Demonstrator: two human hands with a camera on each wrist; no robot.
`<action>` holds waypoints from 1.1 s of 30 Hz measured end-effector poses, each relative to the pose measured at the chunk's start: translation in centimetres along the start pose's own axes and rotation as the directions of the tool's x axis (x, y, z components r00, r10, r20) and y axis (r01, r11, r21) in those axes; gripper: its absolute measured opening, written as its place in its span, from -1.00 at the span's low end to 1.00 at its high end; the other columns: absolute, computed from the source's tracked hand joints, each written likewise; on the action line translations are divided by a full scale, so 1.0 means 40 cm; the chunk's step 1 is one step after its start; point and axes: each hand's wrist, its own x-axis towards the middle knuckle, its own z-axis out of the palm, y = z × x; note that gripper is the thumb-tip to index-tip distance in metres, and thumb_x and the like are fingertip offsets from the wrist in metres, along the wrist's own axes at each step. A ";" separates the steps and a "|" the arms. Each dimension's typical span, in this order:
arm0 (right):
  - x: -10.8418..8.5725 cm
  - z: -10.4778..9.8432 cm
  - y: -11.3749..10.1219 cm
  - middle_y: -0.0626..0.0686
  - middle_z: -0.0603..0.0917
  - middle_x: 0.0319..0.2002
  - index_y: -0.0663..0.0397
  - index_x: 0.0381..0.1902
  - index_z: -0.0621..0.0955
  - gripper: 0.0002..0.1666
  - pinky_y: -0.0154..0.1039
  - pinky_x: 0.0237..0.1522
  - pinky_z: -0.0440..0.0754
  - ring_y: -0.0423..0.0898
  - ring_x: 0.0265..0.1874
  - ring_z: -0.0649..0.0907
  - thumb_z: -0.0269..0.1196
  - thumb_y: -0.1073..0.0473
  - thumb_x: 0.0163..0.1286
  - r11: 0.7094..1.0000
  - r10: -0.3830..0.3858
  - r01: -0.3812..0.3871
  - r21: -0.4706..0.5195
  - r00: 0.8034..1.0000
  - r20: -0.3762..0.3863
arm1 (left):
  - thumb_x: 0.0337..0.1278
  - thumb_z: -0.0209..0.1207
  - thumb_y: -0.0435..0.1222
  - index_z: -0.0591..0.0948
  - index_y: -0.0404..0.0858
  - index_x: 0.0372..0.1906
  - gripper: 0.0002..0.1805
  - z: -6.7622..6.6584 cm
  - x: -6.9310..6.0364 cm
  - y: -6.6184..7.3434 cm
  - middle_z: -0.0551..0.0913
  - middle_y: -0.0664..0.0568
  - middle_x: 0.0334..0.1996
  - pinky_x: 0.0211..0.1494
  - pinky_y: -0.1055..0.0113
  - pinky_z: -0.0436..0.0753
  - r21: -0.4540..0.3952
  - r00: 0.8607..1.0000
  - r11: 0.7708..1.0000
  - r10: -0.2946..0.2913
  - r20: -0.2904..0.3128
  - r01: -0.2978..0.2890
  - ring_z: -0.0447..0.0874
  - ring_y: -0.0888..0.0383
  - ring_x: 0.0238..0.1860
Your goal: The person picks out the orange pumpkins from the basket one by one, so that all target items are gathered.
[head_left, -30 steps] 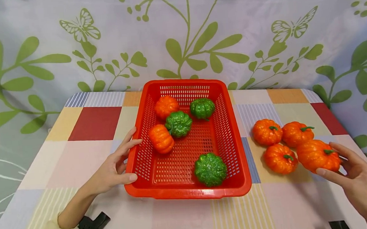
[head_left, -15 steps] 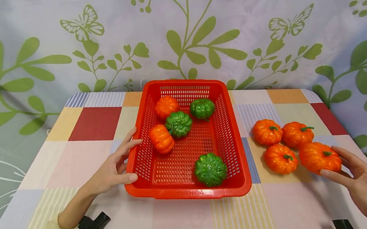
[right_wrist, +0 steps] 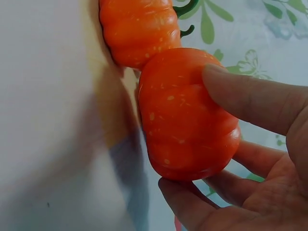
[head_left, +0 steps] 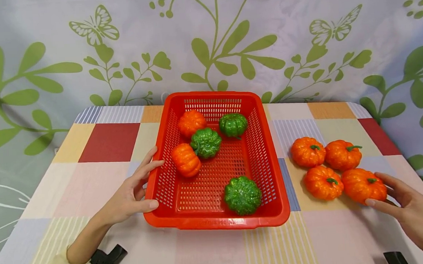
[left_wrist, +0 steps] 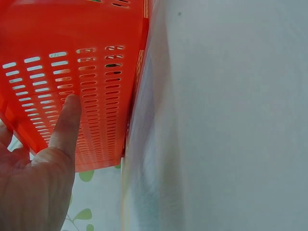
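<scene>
My right hand [head_left: 412,208] pinches an orange pumpkin [head_left: 364,185] between thumb and fingers, low at the table's right side. In the right wrist view the thumb lies on one side of this pumpkin [right_wrist: 185,115] and fingertips on the other. Three more orange pumpkins [head_left: 323,182] sit close against it. My left hand [head_left: 131,195] rests against the left wall of the red basket [head_left: 218,222], fingers on the rim. Its thumb touches the basket's outside [left_wrist: 29,29] in the left wrist view. Inside are orange pumpkins [head_left: 186,160] and several green ones [head_left: 243,195].
A checked cloth [head_left: 97,183] covers the table, and a leaf-patterned curtain [head_left: 124,44] hangs behind it. Black straps or devices [head_left: 109,257] show near both wrists.
My right hand has lowered the orange pumpkin and brought it beside the other orange ones, shifting slightly left in the last half second. The left hand and basket have stayed put.
</scene>
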 end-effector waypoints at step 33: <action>0.015 0.024 0.013 -0.29 0.26 0.29 -0.26 0.56 0.09 -0.07 -0.76 -0.08 0.23 -0.34 0.12 0.32 0.30 0.15 0.38 0.999 -0.035 0.035 0.010 0.999 0.024 | 0.06 0.24 -0.51 0.14 -0.37 0.48 -0.14 0.002 -0.001 -0.001 -0.35 0.08 0.58 0.19 0.15 0.56 -0.004 1.000 1.000 0.006 0.000 -0.006 0.06 0.00 0.47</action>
